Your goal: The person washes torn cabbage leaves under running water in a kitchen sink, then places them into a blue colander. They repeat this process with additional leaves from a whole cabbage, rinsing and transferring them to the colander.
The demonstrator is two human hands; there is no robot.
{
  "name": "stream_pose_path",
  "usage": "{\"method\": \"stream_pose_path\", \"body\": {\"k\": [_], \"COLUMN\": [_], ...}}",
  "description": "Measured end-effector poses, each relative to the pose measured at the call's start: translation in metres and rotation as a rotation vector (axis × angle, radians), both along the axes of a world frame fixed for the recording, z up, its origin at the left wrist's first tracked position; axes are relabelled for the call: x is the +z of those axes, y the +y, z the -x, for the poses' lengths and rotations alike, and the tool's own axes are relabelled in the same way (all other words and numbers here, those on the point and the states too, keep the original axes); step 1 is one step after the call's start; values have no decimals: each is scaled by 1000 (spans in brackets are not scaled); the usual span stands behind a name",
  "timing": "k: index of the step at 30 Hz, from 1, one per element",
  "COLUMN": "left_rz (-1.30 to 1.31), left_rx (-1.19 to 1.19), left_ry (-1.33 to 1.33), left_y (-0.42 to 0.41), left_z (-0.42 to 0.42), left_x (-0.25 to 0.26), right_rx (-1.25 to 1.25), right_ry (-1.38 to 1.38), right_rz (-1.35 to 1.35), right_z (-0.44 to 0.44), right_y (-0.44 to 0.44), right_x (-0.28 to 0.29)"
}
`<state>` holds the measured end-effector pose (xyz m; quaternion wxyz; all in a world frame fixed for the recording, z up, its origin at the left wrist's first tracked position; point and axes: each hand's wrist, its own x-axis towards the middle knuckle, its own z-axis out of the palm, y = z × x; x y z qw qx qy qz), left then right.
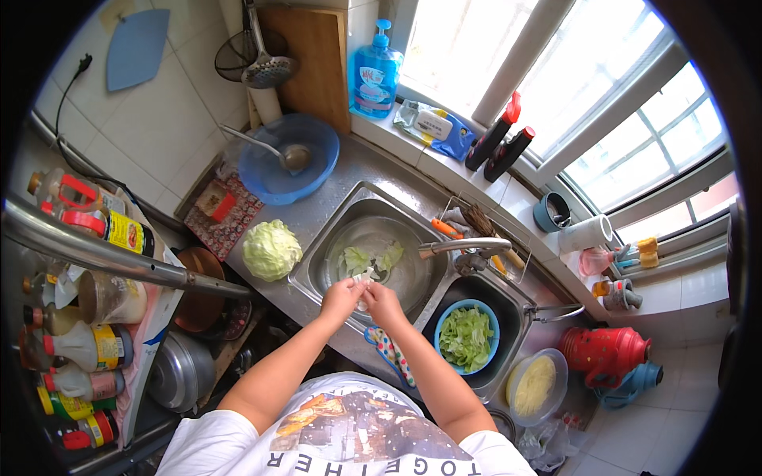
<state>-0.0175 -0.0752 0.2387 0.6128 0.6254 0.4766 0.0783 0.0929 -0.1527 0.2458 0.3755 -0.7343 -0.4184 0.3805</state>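
Over the front of the large steel sink basin (305,277), my left hand (342,302) and my right hand (382,304) are close together, both gripping a pale piece of cabbage leaf (363,276). Green leaf pieces (356,262) lie in the basin beyond my fingertips. To the left on the counter sits a cabbage head (272,250). In the smaller basin at the right, a blue bowl (437,340) holds torn green leaves (469,340).
The faucet (464,244) reaches over the large basin from the right. A blue plastic basin (256,181) with a ladle (296,158) stands behind the cabbage. Right of the sink are a bowl of pale shreds (534,385) and a red thermos (604,351). A metal rail (119,241) runs along the left.
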Motion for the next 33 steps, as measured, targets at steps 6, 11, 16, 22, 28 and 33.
{"method": "stream_pose_path", "body": {"k": [6,11,16,22,28,33], "left_rz": [579,665,512,633,381,-226], "left_rx": [688,826,733,576,356,46], "left_ry": [-237,-469,-527,-644,-502,-104], "left_y": [-17,-18,-5,-8,-13,-22], "left_z": [-4,-2,13,29,37,39], "left_x": [-13,-4,3,8,11,17], "right_rx": [-174,-473,-531,-257,-261,6], "right_ry": [3,450,521,-261,478,466], "right_rz": [-200,-99,-374,40,-38,-207], "right_z": [36,12,-35,-71,-48,-7], "right_y": [-6,-10,-20,-2,-3,8], "right_x": [-20,-6,0,-51,-29,5]}}
